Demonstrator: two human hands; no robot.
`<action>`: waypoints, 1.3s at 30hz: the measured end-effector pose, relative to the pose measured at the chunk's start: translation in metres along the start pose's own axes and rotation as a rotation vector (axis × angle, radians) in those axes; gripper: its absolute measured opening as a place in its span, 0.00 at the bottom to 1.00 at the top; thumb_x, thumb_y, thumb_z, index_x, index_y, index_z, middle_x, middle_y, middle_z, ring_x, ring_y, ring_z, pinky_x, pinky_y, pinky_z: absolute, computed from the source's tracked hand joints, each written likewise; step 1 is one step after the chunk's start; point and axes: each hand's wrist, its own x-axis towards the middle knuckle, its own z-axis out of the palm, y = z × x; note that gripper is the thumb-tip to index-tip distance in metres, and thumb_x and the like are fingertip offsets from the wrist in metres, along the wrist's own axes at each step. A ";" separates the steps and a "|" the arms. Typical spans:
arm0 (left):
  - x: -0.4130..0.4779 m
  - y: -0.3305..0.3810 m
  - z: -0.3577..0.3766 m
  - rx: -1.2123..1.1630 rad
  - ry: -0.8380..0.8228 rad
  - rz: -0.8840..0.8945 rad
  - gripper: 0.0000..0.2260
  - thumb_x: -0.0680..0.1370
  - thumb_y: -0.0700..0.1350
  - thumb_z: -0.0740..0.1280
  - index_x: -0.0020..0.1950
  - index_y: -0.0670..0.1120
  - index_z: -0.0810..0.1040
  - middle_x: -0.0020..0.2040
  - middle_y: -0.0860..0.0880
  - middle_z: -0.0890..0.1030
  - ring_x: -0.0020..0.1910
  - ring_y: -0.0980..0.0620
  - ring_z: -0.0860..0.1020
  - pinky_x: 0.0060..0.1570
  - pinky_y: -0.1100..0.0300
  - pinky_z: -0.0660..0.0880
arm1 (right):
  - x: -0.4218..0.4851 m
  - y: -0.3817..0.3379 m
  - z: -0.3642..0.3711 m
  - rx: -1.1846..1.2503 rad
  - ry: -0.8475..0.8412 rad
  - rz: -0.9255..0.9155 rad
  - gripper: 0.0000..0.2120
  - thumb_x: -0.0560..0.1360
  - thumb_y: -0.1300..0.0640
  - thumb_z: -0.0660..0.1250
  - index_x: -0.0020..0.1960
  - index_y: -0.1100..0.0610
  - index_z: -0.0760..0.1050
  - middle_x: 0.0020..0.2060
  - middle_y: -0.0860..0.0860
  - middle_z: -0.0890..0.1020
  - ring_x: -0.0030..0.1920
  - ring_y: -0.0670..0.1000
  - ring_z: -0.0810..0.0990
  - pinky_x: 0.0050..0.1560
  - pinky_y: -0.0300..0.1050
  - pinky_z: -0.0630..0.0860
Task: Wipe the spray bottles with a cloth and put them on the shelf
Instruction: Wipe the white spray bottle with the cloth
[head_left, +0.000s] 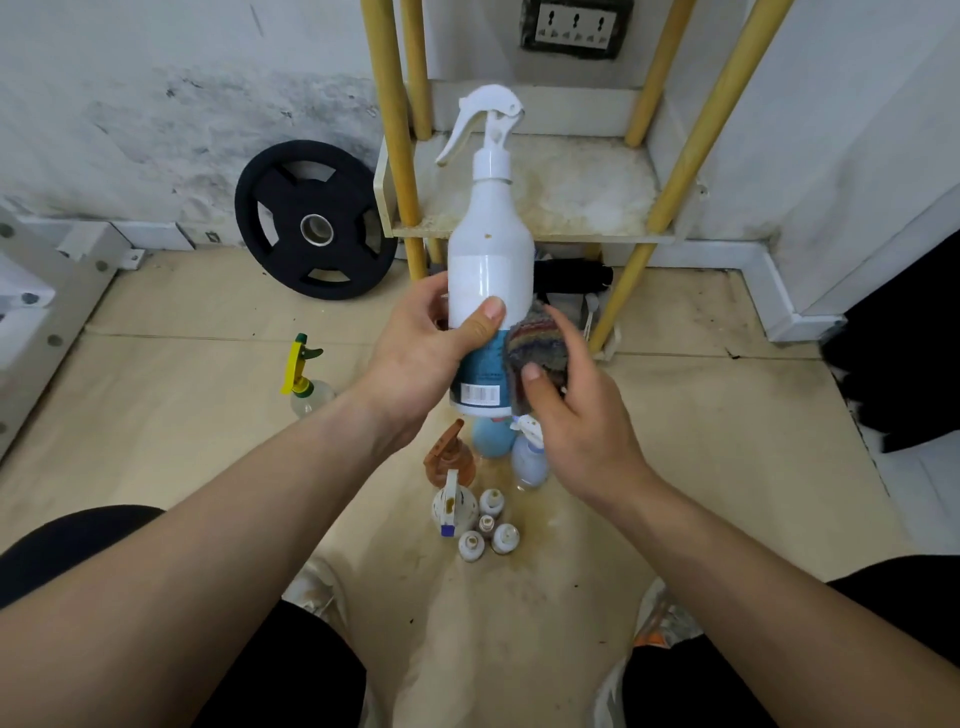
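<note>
Grip looks fine: our left hand wraps the spray bottle, right hand pinches the cloth, seemingly touching it; we'd twist while wiping.

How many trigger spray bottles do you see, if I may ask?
5: white bottle in the left hand; yellow-triggered bottle, floor left; orange bottle, stained bottle and clear bottle grouped mid-floor. The blue bottle's top is hidden.
</note>
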 end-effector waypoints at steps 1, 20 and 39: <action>0.000 0.000 0.002 0.021 -0.019 0.009 0.23 0.78 0.47 0.73 0.72 0.47 0.73 0.60 0.48 0.82 0.58 0.48 0.83 0.58 0.48 0.81 | 0.003 -0.001 -0.001 0.032 0.017 0.005 0.25 0.83 0.54 0.59 0.79 0.51 0.61 0.64 0.47 0.79 0.64 0.45 0.78 0.65 0.53 0.77; -0.011 -0.001 0.003 0.201 -0.320 0.140 0.26 0.83 0.44 0.67 0.78 0.58 0.64 0.66 0.54 0.80 0.66 0.54 0.78 0.61 0.57 0.78 | 0.034 -0.027 -0.019 0.423 0.241 0.046 0.24 0.78 0.49 0.61 0.72 0.56 0.70 0.61 0.50 0.80 0.62 0.46 0.79 0.61 0.45 0.77; -0.013 -0.001 0.015 0.190 -0.243 0.177 0.30 0.81 0.41 0.68 0.80 0.54 0.62 0.65 0.54 0.80 0.57 0.66 0.79 0.51 0.71 0.76 | 0.030 -0.018 -0.022 0.057 0.385 0.036 0.14 0.84 0.50 0.61 0.65 0.53 0.77 0.52 0.43 0.83 0.53 0.41 0.81 0.52 0.35 0.75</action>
